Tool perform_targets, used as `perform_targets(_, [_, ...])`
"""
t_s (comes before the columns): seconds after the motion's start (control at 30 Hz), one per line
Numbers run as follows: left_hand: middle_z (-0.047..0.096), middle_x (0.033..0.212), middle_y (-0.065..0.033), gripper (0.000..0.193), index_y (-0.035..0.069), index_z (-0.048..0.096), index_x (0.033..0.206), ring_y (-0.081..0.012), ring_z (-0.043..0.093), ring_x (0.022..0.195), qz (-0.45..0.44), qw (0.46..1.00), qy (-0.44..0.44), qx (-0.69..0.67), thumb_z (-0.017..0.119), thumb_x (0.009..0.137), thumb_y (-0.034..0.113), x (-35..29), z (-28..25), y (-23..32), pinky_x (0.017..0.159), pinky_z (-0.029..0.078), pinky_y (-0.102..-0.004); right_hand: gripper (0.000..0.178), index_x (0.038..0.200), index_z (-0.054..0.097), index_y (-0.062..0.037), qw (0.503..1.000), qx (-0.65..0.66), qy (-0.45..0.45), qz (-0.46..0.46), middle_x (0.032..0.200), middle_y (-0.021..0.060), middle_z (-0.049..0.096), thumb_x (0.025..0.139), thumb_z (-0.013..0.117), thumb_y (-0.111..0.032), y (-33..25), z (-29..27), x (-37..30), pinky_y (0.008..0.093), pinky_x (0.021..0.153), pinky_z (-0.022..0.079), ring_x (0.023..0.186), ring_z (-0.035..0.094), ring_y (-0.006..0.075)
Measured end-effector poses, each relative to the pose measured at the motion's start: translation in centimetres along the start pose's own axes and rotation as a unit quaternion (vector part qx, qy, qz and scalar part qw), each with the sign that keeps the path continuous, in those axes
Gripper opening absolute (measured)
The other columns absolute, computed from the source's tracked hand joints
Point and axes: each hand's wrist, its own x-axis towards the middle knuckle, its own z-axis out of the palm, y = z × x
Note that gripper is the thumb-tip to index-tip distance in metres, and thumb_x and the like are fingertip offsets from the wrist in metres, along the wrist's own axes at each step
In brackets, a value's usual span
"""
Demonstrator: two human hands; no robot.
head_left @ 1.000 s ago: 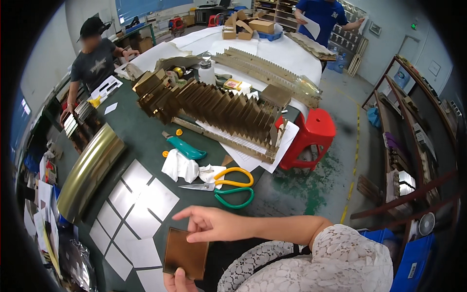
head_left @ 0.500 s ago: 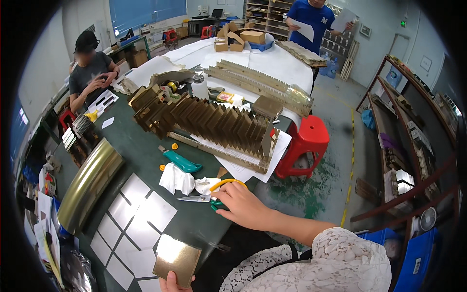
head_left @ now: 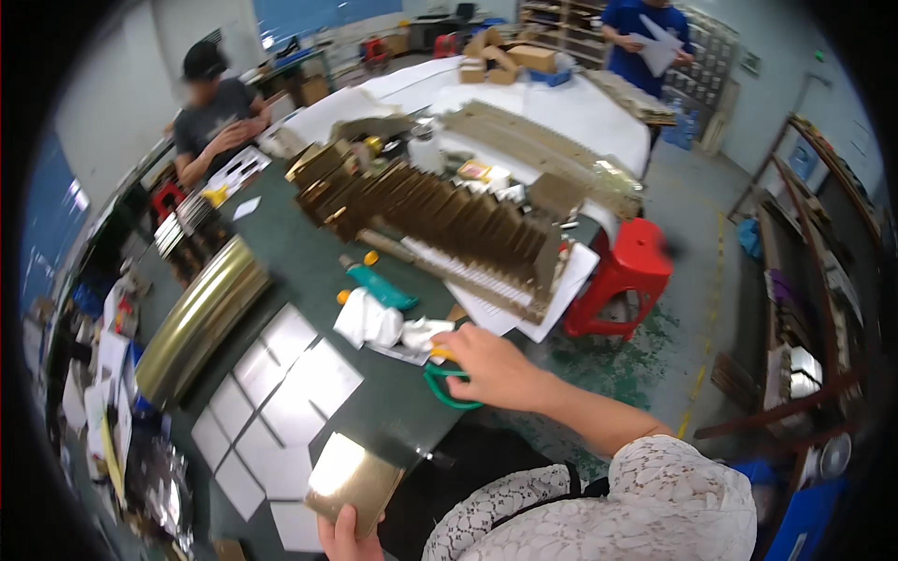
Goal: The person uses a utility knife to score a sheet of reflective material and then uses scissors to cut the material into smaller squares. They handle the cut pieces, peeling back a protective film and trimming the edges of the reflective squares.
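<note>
My left hand, at the lower edge, grips a shiny gold square plate by its near edge, thumb on top. My right hand is closed on scissors with a green and a yellow handle loop. Their blades point left toward crumpled white tissue and are blurred. Past the tissue lies a teal-handled cutter with small orange caps around it. Pale square plates lie in rows on the dark green table, left of my hands.
A curved gold sheet rests at left. Behind the cutter stands a rack of gold plates over papers. A red stool is at the right. One person sits at far left; another stands at the back holding papers.
The view has shifted, so the table sits farther right in the picture. My right hand has turned the scissors, and their green loop now faces up. My left hand keeps the gold plate.
</note>
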Motion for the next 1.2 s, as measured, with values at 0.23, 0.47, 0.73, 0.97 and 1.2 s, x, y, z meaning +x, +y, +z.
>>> perform_targets(0.23, [0.061,0.107,-0.0127,0.039,-0.003,0.047,0.124,-0.021,0.063,0.087,0.034,0.958,0.052,-0.28,0.055,0.089,0.01,-0.9,2.1,1.9,0.067,0.052,-0.0316,0.052,0.13,0.045,-0.0031,0.877,0.466,0.004,0.118,0.102,0.0078,0.051,0.082,0.065,-0.005,-2.7,-1.9,-2.2,0.0253,0.082,0.043,0.088,0.052,0.0134])
perform_targets(0.47, [0.064,0.103,-0.0147,0.028,-0.003,0.052,0.116,-0.0214,0.066,0.085,0.068,0.956,0.061,-0.278,0.054,0.09,0.007,-1.4,2.4,2.9,0.069,0.056,-0.0334,0.05,0.134,0.043,-0.0008,0.722,0.651,-0.168,0.165,0.081,0.0028,0.053,0.088,0.061,-0.008,-3.6,-2.6,-7.2,0.0171,0.043,0.033,0.053,0.043,0.003])
perform_targets(0.73, [0.064,0.102,-0.0155,0.026,-0.005,0.053,0.113,-0.021,0.066,0.082,0.066,0.966,0.054,-0.244,0.054,0.091,0.008,0.6,3.2,2.8,0.067,0.056,-0.0336,0.049,0.129,0.047,-0.0025,0.759,0.574,-0.248,0.184,0.097,0.0035,0.051,0.086,0.067,-0.012,-4.2,-0.2,-10.0,0.0221,0.078,0.04,0.088,0.05,0.0084])
perform_targets(0.97, [0.065,0.1,-0.0163,0.026,-0.006,0.053,0.113,-0.0213,0.067,0.081,0.036,0.966,0.038,-0.254,0.054,0.091,0.008,2.0,2.7,2.4,0.066,0.056,-0.0332,0.052,0.127,0.048,-0.0023,0.818,0.475,-0.276,0.169,0.096,0.0029,0.051,0.083,0.072,-0.017,-5.5,0.5,-9.2,0.0244,0.079,0.041,0.087,0.05,0.0098])
perform_targets(1.2, [0.065,0.101,-0.0159,0.026,-0.005,0.053,0.113,-0.0212,0.067,0.082,0.022,0.968,0.017,-0.25,0.055,0.091,0.009,2.1,2.1,1.7,0.068,0.057,-0.0335,0.052,0.128,0.047,-0.0027,0.818,0.484,-0.25,0.182,0.095,0.0022,0.05,0.084,0.071,-0.017,-5.9,1.4,-9.1,0.0243,0.08,0.041,0.087,0.05,0.0095])
